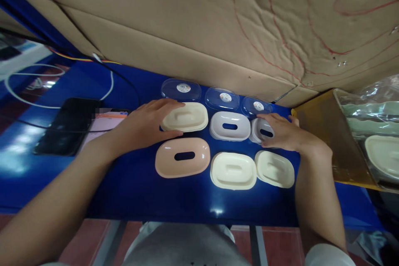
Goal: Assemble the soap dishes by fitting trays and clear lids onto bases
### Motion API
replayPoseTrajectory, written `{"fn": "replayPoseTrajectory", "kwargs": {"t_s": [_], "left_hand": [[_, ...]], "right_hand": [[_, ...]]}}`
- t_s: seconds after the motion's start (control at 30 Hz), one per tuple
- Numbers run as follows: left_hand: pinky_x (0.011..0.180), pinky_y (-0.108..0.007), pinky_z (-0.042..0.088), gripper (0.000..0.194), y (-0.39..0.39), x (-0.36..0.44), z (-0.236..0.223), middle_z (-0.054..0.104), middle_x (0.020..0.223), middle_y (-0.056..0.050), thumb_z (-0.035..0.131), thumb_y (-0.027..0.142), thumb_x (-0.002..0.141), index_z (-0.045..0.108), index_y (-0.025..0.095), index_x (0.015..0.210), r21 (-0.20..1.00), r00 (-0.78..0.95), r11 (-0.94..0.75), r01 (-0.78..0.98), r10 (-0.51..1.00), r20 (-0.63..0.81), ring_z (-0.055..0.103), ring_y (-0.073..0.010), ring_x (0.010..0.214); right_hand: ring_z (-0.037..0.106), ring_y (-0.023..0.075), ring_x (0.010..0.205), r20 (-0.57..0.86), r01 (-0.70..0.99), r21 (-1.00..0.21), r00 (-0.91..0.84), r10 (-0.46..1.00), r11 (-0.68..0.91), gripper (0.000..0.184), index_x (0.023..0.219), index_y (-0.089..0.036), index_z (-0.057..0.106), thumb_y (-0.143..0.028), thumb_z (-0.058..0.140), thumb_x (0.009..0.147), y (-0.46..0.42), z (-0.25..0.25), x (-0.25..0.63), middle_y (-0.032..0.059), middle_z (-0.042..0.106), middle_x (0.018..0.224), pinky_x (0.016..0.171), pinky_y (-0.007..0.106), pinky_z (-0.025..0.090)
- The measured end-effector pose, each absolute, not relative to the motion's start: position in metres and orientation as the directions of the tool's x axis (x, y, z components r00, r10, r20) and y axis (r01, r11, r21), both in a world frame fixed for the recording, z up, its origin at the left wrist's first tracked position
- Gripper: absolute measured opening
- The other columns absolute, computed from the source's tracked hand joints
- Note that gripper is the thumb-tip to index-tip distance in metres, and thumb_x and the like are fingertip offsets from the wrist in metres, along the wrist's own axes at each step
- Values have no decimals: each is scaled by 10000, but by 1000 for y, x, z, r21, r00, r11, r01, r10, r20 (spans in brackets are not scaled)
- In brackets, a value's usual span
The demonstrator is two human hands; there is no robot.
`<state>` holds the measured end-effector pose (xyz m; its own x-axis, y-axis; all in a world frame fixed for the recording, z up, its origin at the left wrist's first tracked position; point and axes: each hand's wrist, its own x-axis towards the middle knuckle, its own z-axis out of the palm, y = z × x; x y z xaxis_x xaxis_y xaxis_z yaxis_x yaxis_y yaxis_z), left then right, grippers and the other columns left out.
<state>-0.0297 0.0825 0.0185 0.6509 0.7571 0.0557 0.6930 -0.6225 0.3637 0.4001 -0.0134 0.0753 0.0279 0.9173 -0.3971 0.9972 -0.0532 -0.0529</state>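
Note:
My left hand (148,124) grips the left end of a cream oval tray (187,117) with a raised middle, thumb on the near side and fingers on the far side. At the right end of that row, my right hand (285,132) is closed around a white slotted oval tray (260,126), partly covering it. Between them sits another white slotted tray (229,135). Nearer me lie a peach slotted tray (165,160), a cream tray (233,181) and a second cream tray (274,179). Behind, three clear oval lids (202,97) with round stickers form a row.
Tall cardboard (156,29) walls off the back of the blue table (149,199). On the left lie a black phone-like device (62,124), a lit phone (102,126) and cables (31,104). An open carton (324,141) with wrapped and cream pieces stands at right.

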Motion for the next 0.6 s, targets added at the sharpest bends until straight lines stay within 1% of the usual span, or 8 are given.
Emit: {"fn": "replayPoseTrajectory", "kwargs": {"t_s": [0.07,0.13,0.27,0.37,0.47,0.53,0.6], "left_hand": [[1250,-578,456,768,86,-32,15,552,1632,-128,658,579,953,484,254,1626,337,658,-621,708,753,4,537,-407,1501],[1253,-572,450,782,88,-33,12,547,1643,-120,668,591,935,491,274,1627,317,655,-616,721,755,-22,536,-405,1505],[1266,-564,439,792,86,-32,14,540,1652,-127,677,570,928,495,258,1633,295,650,-616,731,760,-24,523,-400,1523],[1256,-579,447,802,85,-31,16,528,1663,-147,688,550,926,492,239,1639,282,649,-613,738,759,-47,517,-411,1531],[1261,-586,437,798,86,-32,15,484,1705,-153,691,549,938,486,240,1644,281,653,-610,741,752,-91,483,-415,1564],[1281,-579,414,786,86,-33,14,447,1738,-143,693,544,949,483,249,1647,291,658,-609,738,745,-112,456,-407,1588],[1300,-573,391,771,85,-35,14,410,1765,-137,696,524,958,481,257,1650,300,662,-608,735,740,-123,429,-402,1609]], "right_hand": [[497,515,1540,-377,997,-74,-5,926,-25,960,1642,-348,487,-418,863,762,-14,77,398,154,584,1651,1272,851,208],[498,521,1538,-366,996,-84,-34,930,3,956,1652,-351,480,-450,863,781,-16,78,394,139,579,1662,1271,853,213],[449,474,1587,-319,997,-56,-70,945,55,897,1677,-312,433,-457,788,866,-25,79,384,141,522,1710,1285,843,176],[473,443,1577,-257,990,-57,-143,956,133,788,1660,-322,447,-437,722,930,-34,82,370,134,557,1678,1292,830,184],[499,399,1567,-225,961,-123,-269,937,247,668,1649,-345,451,-393,645,1012,-42,87,350,111,568,1668,1314,803,186],[498,365,1573,-194,930,-176,-353,915,321,635,1653,-355,439,-374,620,1045,-45,91,335,82,553,1685,1334,776,193],[500,345,1575,-164,902,-208,-413,896,378,631,1654,-354,442,-358,628,1051,-48,93,324,69,553,1686,1347,743,224]]}}
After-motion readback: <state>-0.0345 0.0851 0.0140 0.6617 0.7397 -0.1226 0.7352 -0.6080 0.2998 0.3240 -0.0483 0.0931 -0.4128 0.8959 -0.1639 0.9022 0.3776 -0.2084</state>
